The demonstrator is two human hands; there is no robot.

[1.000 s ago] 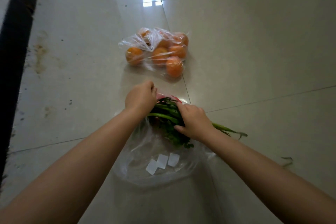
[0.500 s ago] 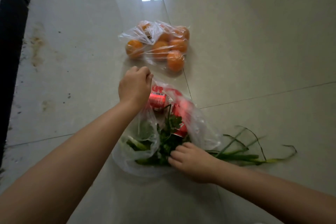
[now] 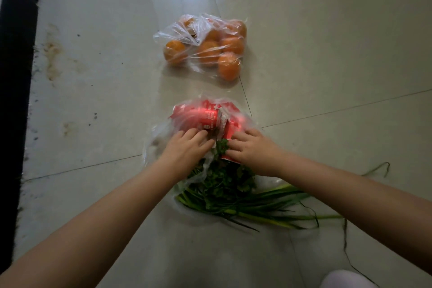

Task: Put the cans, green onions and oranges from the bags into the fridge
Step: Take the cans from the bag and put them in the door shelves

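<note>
Both hands down in the near clear bag (image 3: pixel 159 138) on the tiled floor (image 3: pixel 327 77). Left hand (image 3: pixel 187 149) and right hand (image 3: pixel 253 152), fingers curled onto the red cola cans (image 3: pixel 201 116). Green onions (image 3: pixel 268 203) spilling out toward the right, beside leafy herbs (image 3: pixel 224 182). Oranges (image 3: pixel 208 51) bagged farther off.

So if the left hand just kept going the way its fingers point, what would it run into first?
The left hand points forward and slightly right, into the near plastic bag. Its fingertips are already at a red can, so that likely comes first. Whether they touch it yet is too blurred to say.
</note>
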